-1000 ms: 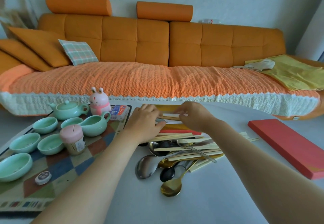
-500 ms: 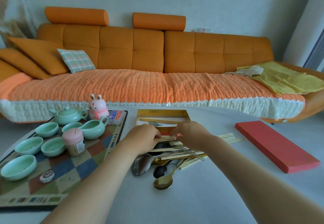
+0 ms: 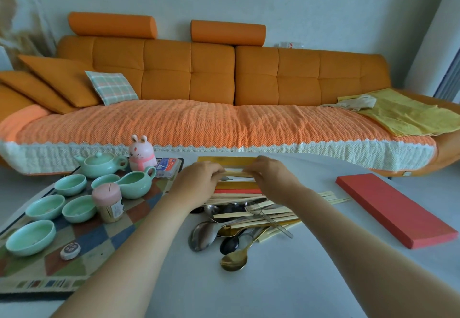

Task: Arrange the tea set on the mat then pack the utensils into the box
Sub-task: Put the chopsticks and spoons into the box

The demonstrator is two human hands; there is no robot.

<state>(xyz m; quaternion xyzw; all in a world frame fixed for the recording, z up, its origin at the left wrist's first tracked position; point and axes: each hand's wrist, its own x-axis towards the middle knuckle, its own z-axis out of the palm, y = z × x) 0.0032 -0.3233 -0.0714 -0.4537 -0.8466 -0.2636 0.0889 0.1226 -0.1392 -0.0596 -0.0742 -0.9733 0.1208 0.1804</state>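
1. The held chopsticks [image 3: 236, 174] are a small bamboo bundle kept level over the open box [image 3: 224, 161]. One end is pinched by the left hand [image 3: 199, 183] and the other by the right hand [image 3: 271, 178], with the fingers of both curled round the ends.
2. The two-end grip is judged to keep the sticks together and parallel to the box's long side, so they can be laid in flat.
3. The box is set on the table just beyond the utensil pile [image 3: 249, 218], red wall towards the camera, gold lining exposed. A silver item is seen inside; its type cannot be told.
4. The pile is loose chopsticks crossed over silver, black and gold spoons, so packing is judged to be at an early stage.
5. The red lid [image 3: 395, 208] is parked well apart on the right, which leaves the box mouth unobstructed.
6. The teapot [image 3: 100, 167], pitcher [image 3: 135, 184] and cups [image 3: 70, 184] are grouped on the checked mat [image 3: 87, 263] at left. The arranging part is judged done.
7. Risk: if one end is released first, the sticks may skew across the rim.
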